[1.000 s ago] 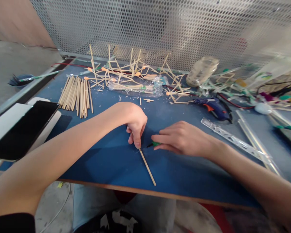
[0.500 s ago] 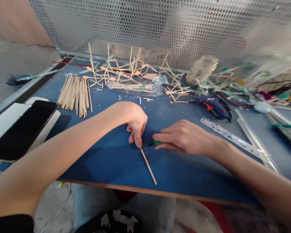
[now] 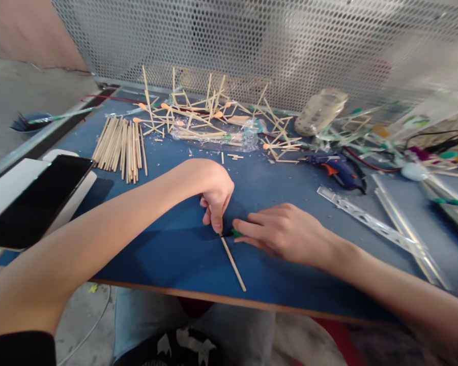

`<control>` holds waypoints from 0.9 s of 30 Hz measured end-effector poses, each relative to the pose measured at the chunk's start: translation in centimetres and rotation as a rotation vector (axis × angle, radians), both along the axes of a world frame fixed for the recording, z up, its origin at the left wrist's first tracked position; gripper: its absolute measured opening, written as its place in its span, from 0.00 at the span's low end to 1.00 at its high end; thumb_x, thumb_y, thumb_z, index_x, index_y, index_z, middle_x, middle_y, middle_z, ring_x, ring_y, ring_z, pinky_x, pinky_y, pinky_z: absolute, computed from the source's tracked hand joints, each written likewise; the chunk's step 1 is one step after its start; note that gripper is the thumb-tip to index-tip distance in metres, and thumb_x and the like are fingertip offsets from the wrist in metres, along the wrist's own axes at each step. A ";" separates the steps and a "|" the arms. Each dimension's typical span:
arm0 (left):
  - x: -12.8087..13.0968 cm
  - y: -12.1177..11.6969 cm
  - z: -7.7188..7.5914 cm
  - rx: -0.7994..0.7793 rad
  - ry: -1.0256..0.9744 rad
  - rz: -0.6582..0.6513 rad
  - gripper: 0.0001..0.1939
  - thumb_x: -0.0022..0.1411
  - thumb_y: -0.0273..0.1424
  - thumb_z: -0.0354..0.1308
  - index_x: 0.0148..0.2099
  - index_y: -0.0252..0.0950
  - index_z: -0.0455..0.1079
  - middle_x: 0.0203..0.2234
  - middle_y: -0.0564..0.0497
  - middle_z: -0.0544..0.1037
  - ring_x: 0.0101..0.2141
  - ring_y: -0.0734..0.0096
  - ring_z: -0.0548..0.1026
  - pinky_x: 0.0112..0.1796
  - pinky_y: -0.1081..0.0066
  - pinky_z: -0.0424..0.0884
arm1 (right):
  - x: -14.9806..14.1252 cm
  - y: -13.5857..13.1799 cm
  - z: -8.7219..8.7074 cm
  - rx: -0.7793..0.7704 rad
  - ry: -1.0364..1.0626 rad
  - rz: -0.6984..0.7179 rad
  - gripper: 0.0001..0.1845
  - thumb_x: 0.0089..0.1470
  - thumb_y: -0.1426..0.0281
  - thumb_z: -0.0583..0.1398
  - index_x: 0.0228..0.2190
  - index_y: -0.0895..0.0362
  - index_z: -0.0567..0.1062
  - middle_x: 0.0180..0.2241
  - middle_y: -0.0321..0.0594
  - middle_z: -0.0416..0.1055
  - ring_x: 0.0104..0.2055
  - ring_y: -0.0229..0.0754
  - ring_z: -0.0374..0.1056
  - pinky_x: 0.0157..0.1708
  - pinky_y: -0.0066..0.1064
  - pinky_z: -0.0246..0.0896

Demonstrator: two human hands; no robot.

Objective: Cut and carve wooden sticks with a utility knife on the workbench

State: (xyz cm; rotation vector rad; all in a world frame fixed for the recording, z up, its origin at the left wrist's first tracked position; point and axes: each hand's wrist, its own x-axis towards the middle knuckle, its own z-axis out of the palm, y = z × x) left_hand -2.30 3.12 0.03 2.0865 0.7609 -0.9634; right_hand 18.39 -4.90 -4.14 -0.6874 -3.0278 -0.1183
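My left hand is closed, thumb and fingers pinching the upper end of a thin wooden stick against the blue tabletop. The stick's free part slants down toward the front edge. From the right, my right hand is closed around a small green-handled craft knife, mostly covered by the fingers. Its dark blade reaches the stick just below my left thumb; whether it cuts into the wood I cannot tell.
A pile of wooden sticks lies left, near a phone. Stick frames with orange tips stand at the back. A glue gun, a clear ruler and a plastic jar are on the right.
My right hand has moved left and slightly toward me, bringing the dark blade to the stick. My left hand keeps its pinch in nearly the same place.
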 end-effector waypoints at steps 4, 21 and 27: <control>0.0 -0.1 0.1 0.008 -0.021 0.005 0.18 0.51 0.49 0.67 0.34 0.40 0.83 0.35 0.50 0.85 0.30 0.68 0.69 0.32 0.69 0.63 | 0.1 0.1 0.1 -0.102 -0.041 0.083 0.18 0.71 0.57 0.48 0.43 0.52 0.72 0.28 0.34 0.72 0.28 0.37 0.67 0.25 0.34 0.40; 0.2 -0.1 -0.2 0.022 -0.006 0.011 0.17 0.51 0.49 0.67 0.32 0.41 0.83 0.34 0.52 0.85 0.29 0.69 0.69 0.31 0.69 0.63 | 0.4 0.5 -0.1 -0.168 0.015 0.073 0.17 0.71 0.57 0.49 0.41 0.53 0.72 0.29 0.35 0.75 0.28 0.37 0.69 0.26 0.33 0.42; 0.2 0.0 -0.2 0.006 0.000 0.016 0.16 0.49 0.47 0.68 0.32 0.41 0.83 0.34 0.51 0.85 0.29 0.69 0.69 0.32 0.69 0.63 | 0.8 0.6 0.1 -0.048 0.003 0.036 0.17 0.71 0.58 0.48 0.42 0.53 0.72 0.26 0.33 0.72 0.25 0.37 0.66 0.25 0.34 0.40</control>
